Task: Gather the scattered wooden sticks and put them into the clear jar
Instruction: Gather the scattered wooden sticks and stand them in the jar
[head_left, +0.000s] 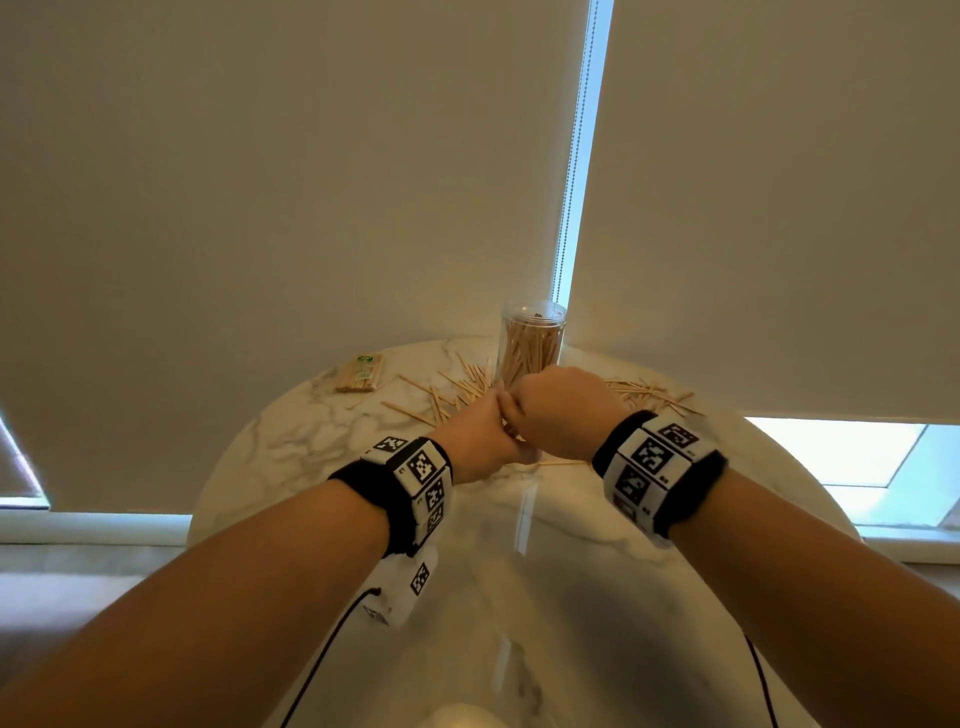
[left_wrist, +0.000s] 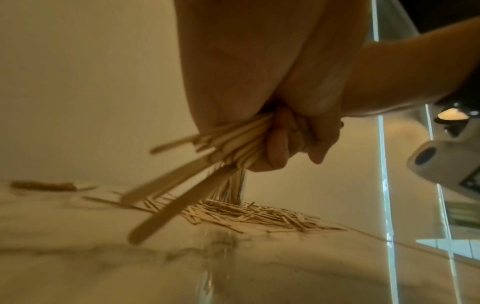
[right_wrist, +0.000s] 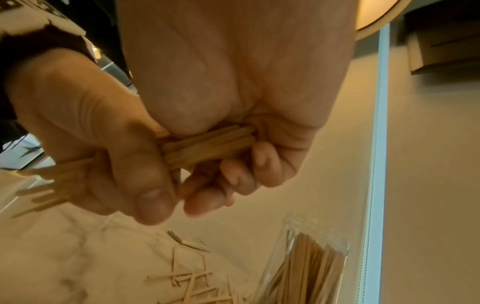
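Both hands meet over the middle of the round marble counter (head_left: 291, 431), knuckles touching, and share one bundle of wooden sticks (right_wrist: 207, 146). The left hand (head_left: 480, 441) has its fingers (left_wrist: 279, 148) curled tight round the bundle, whose free ends fan out down and to the left in its wrist view, blurred. The right hand (head_left: 558, 410) clamps the other end of the same bundle between palm and curled fingers (right_wrist: 239, 176), with the left thumb pressed across the sticks beside it.

The clear jar (head_left: 531, 340) stands upright at the far edge of the counter, just beyond the hands and right in front of the window blind (head_left: 260, 182). It has no lid on and is already well filled with sticks standing on end.

Loose sticks (head_left: 457, 389) lie scattered on the counter to the left of the jar, and another heap (head_left: 644, 392) lies to its right, partly hidden behind the right wrist. A single stick lies on the near side, just below the hands. A packaged bundle of sticks (head_left: 359, 374) rests flat near the far left edge of the counter, well apart from the jar. Both wrists carry black bands with white marker blocks (head_left: 421, 467)
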